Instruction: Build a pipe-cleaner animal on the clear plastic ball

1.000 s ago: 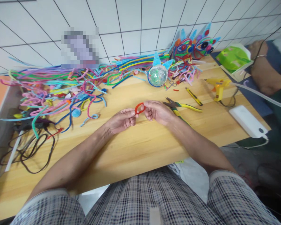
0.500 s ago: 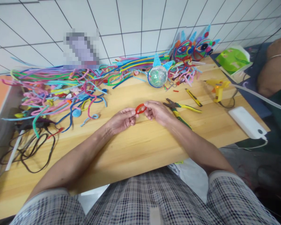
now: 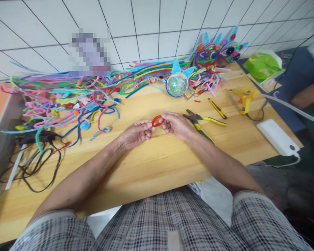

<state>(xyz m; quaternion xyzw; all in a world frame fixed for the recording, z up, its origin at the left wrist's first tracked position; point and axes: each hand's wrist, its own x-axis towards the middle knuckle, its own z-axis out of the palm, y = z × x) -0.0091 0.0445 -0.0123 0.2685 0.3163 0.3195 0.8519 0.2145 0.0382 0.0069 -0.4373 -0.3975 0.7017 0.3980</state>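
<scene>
Between my hands, above the wooden table [image 3: 136,170], is a red pipe cleaner [image 3: 157,121] bent into a small loop. My left hand [image 3: 139,134] pinches the loop's left side. On its right side, the fingertips of my right hand [image 3: 174,125] are closed on it. Pliers with yellow and green handles [image 3: 199,127] lie just right of my right hand. Beyond the hands stands a clear ball with blue pointed pieces [image 3: 177,83] on top.
Several colourful pipe cleaners [image 3: 68,90] are heaped along the wall. Two decorated balls [image 3: 205,55] stand at the back. A yellow utility knife [image 3: 217,108], a yellow glue gun [image 3: 245,99] and a white power bank [image 3: 276,136] lie right. Black cables [image 3: 43,170] coil left. Another person's arm [image 3: 310,94] shows at far right.
My hands keep their hold on the red loop almost unmoved. At the far right, the other person's arm has shifted lower, towards the frame's edge.
</scene>
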